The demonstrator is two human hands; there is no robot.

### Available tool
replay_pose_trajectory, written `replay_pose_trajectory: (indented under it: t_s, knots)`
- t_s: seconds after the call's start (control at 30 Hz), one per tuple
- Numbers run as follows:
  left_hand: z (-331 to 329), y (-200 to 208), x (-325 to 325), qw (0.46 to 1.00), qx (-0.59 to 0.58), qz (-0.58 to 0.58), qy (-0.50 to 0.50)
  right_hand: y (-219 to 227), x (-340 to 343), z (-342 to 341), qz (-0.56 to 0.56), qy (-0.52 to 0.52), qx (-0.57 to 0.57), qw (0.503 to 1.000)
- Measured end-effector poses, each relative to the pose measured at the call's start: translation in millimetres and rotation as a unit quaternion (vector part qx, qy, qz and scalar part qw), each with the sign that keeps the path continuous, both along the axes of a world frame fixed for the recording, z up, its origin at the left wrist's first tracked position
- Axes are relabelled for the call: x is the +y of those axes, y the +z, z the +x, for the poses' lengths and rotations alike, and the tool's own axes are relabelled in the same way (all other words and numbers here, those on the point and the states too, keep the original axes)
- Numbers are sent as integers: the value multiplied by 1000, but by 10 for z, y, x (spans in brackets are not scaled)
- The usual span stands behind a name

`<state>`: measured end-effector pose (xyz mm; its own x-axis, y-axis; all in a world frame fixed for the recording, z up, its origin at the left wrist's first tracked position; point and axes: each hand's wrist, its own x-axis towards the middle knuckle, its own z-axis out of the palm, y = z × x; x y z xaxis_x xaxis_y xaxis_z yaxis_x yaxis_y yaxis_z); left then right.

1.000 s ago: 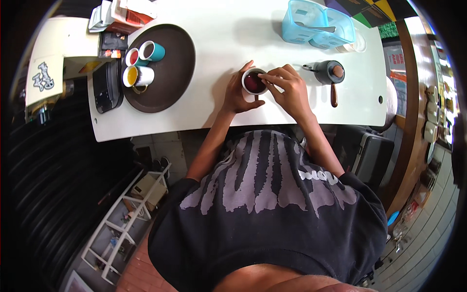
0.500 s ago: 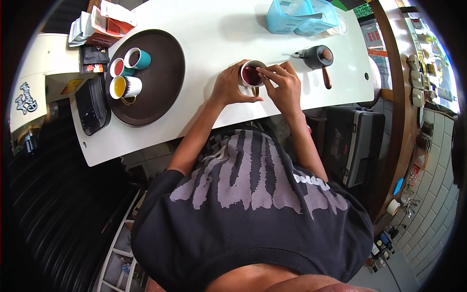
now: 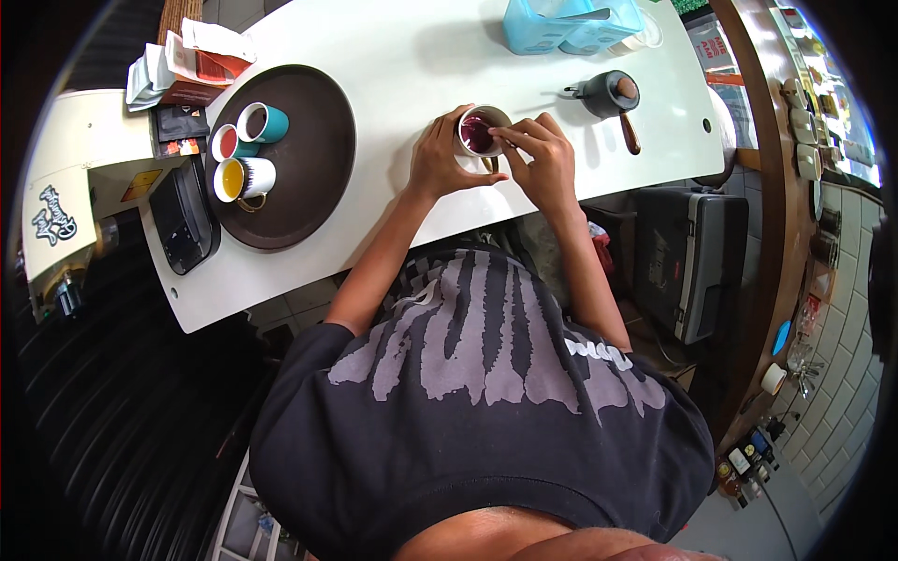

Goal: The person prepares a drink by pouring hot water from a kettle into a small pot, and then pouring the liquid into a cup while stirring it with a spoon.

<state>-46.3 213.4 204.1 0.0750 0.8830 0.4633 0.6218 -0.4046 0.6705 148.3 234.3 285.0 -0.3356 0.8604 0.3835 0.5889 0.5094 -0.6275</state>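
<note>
A white mug (image 3: 483, 114) with dark red liquid in it stands on the white table, its gold handle towards me. My left hand (image 3: 438, 161) is closed round the mug's left side, thumb stretched along the near side. Over the right of the rim, my right hand (image 3: 545, 161) pinches a thin stirrer whose lower end dips into the liquid. Its fingers cover most of the stirrer, so its exact kind is hidden. To the right sits a dark grey teapot (image 3: 599, 93) with a wooden side handle and a round wooden lid knob.
A round brown tray (image 3: 313, 178) at left holds a teal cup (image 3: 271, 122), another teal cup (image 3: 225, 142) with red inside and a white mug (image 3: 259, 175) with yellow inside. Beyond are a black device (image 3: 182, 220), a box of packets (image 3: 192, 70) and light-blue containers (image 3: 552, 28).
The view has shifted slightly. My left hand still holds the mug, while my right hand has moved a little with the stirrer; the liquid's surface looks disturbed.
</note>
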Motion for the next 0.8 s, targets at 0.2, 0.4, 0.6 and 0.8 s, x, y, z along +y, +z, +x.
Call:
replay_pose_trajectory:
  t_s: [0.2, 0.4, 0.6, 0.8]
  knots:
    - [127, 7, -4, 1000, -4, -9, -4, 11, 8, 108, 15, 4, 3, 1000]
    - [301, 14, -32, 1000, -7, -9, -11, 24, 33, 289, 11, 16, 2, 1000]
    - [440, -45, -74, 1000, 0, 0, -16, 30, 12, 409, -10, 45, 5, 999]
    - [596, -11, -104, 1000, -4, -8, -21, 72, -8, 593, -13, 46, -2, 999]
